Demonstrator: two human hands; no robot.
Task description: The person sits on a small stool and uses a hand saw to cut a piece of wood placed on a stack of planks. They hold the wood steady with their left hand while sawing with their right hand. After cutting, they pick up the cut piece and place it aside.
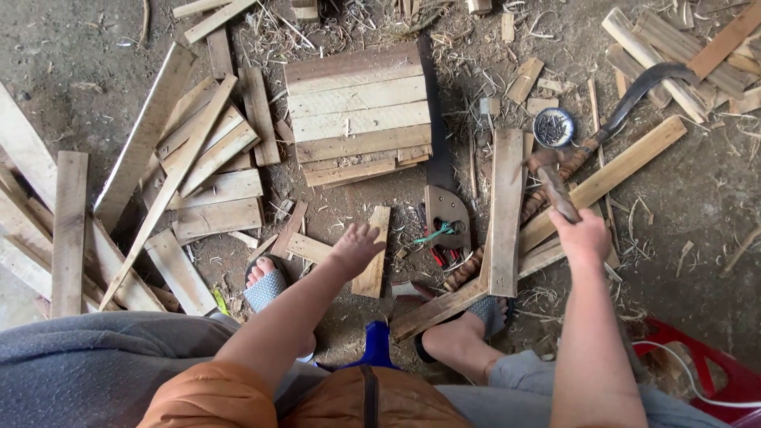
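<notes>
From the head view we look down on our two hands over a dirt floor [63,47] littered with scrap wood. Our right hand [585,236] is closed around the handle of a hammer [552,181]; the handle is dark and worn, and the rusty brown head sits at its far end, above a long pale plank [506,210] that lies just left of this hand. Our left hand [356,247] holds nothing: its fingers are spread wide, hovering over a short wooden offcut [372,252] that lies on the floor.

Counting what lies about the hands: one hammer, one long plank under it, and one slanted plank [626,168] crossing beneath the right hand. Just beyond the hammer head stands one small round tin of nails [553,128], and beyond that one curved sickle blade [646,85]. Between the two hands lies one handsaw [446,214] with a brown wooden grip and a dark blade running away from us. Beyond the left hand sits one panel of five boards [358,112] joined edge to edge. Far left of the left hand a loose heap of slats [202,162] spreads out, too tangled to count. Two feet in sandals show below the hands.
</notes>
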